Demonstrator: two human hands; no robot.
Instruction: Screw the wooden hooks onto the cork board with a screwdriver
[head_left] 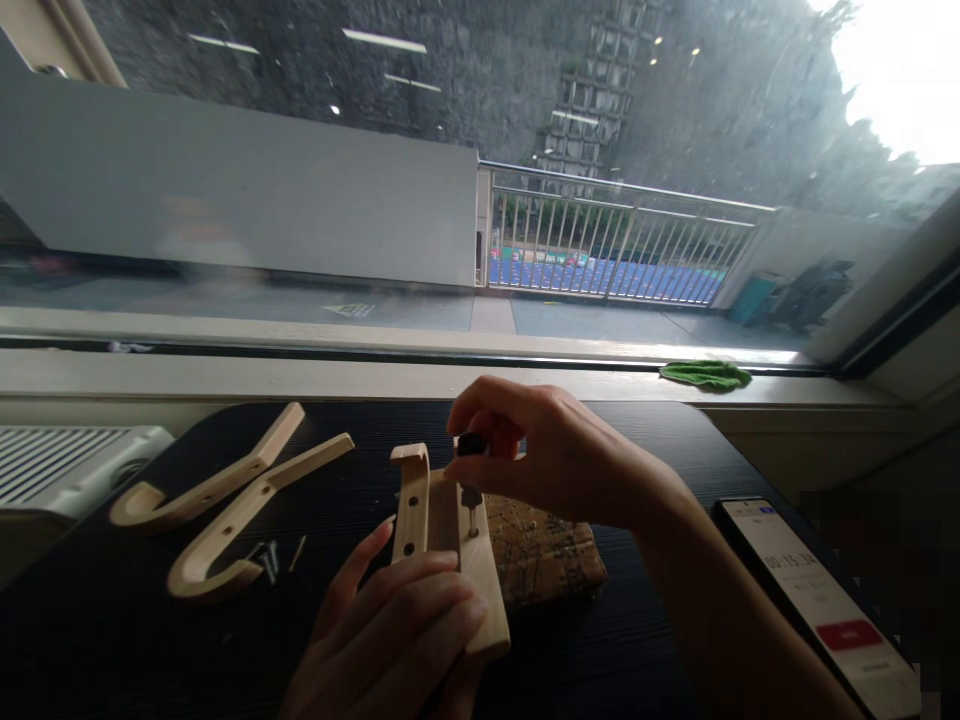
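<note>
Between the fingertips and thumb of my right hand is the dark handle of a small screwdriver. Its shaft points down at a screw hole in a pale wooden strip; whether a screw sits under the tip is hard to make out. My left hand lies over the lower part of the strip and an adjoining wooden piece with a hooked top, gripping them. Two dark holes show in the hooked piece. Beneath the wood lies a brown, cork-like patterned block.
Two J-shaped wooden hooks lie on the black table to the left, near several loose screws. A phone showing a timer rests at the right. Beyond are a windowsill with a green cloth and a white radiator.
</note>
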